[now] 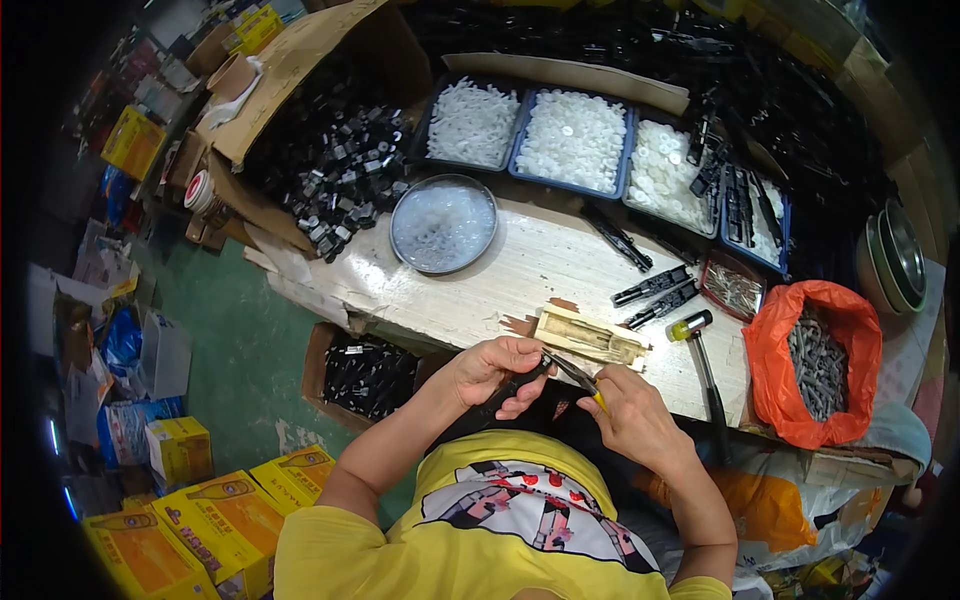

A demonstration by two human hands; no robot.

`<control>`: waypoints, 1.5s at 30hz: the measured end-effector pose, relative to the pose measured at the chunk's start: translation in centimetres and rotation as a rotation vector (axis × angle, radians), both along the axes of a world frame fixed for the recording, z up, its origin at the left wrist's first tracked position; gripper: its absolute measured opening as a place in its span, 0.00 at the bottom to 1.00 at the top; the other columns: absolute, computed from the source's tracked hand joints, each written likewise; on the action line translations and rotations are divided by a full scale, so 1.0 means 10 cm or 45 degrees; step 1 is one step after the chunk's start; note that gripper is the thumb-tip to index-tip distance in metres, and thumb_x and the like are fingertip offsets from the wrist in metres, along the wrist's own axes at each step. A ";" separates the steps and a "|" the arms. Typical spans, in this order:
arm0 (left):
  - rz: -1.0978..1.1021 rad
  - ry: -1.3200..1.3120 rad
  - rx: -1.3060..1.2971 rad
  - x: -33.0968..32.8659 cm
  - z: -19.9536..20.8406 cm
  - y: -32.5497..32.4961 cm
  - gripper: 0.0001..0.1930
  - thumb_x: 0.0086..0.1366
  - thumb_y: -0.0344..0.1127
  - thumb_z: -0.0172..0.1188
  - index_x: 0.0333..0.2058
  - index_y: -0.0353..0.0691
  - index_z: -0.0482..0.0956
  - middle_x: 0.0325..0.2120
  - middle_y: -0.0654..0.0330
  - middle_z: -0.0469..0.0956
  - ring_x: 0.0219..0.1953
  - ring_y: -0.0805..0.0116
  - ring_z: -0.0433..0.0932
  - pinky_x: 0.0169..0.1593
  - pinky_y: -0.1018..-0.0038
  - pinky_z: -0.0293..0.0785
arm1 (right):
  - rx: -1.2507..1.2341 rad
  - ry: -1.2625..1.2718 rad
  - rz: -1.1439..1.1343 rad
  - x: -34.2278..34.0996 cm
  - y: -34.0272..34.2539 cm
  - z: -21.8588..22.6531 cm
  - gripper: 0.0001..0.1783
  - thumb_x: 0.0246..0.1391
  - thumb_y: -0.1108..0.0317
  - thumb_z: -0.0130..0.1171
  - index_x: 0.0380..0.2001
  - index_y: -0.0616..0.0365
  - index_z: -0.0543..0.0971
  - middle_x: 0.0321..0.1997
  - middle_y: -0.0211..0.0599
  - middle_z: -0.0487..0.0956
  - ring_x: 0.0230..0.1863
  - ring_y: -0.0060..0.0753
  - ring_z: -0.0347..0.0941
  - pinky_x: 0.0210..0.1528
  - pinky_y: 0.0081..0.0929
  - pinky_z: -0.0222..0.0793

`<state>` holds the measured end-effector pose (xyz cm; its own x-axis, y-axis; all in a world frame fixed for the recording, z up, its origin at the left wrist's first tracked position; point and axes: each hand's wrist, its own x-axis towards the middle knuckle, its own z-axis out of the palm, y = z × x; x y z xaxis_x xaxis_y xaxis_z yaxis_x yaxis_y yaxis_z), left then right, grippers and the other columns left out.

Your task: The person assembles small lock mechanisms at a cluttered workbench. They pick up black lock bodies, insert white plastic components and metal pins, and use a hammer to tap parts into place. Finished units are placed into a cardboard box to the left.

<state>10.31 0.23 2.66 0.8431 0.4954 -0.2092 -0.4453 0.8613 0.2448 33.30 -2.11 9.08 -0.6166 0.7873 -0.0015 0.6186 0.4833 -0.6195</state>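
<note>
My left hand [490, 372] is closed round a long black plastic part [512, 388], held just off the table's front edge. In my right hand [640, 418] is a pair of pliers with yellow handles [572, 371]. Their dark jaws point left and meet the part's upper end by my left fingertips; what they grip there is too small to make out. Right beyond both hands lies a pale wooden block [592, 338] with a hollowed channel.
A hammer [707, 370] lies right of the block, near several black parts [655, 297]. Behind are trays of white plastic pieces [572, 140] and a round dish [443, 222]. An orange bag [768, 375] of grey pieces stands at the right, a carton of black parts [340, 165] at the left.
</note>
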 end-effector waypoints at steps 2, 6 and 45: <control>0.050 0.116 0.010 -0.10 0.04 -0.03 0.11 0.63 0.35 0.50 0.39 0.33 0.72 0.18 0.53 0.71 0.14 0.65 0.68 0.15 0.74 0.64 | 0.088 0.059 0.012 -0.07 0.01 -0.07 0.11 0.48 0.70 0.59 0.27 0.68 0.70 0.35 0.48 0.71 0.36 0.50 0.68 0.37 0.37 0.66; -0.110 1.475 0.734 -0.41 0.05 -0.34 0.12 0.61 0.39 0.53 0.39 0.37 0.76 0.19 0.57 0.75 0.17 0.63 0.73 0.21 0.73 0.70 | 0.149 0.157 -0.291 -0.05 0.00 -0.23 0.13 0.49 0.67 0.58 0.28 0.68 0.72 0.35 0.50 0.69 0.38 0.51 0.65 0.41 0.40 0.61; 1.324 3.108 1.421 -2.01 -0.22 0.61 0.12 0.50 0.28 0.60 0.35 0.34 0.73 0.30 0.49 0.73 0.31 0.51 0.74 0.35 0.63 0.69 | 0.824 -0.278 -0.437 -0.03 1.37 -0.61 0.11 0.41 0.73 0.59 0.32 0.53 0.77 0.36 0.33 0.72 0.41 0.36 0.65 0.43 0.37 0.54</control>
<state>-9.83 6.32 0.45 -0.3951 0.7413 0.5426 0.8955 0.1789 0.4076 32.97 11.54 2.93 -0.3762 0.8198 0.4318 0.8753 0.4673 -0.1245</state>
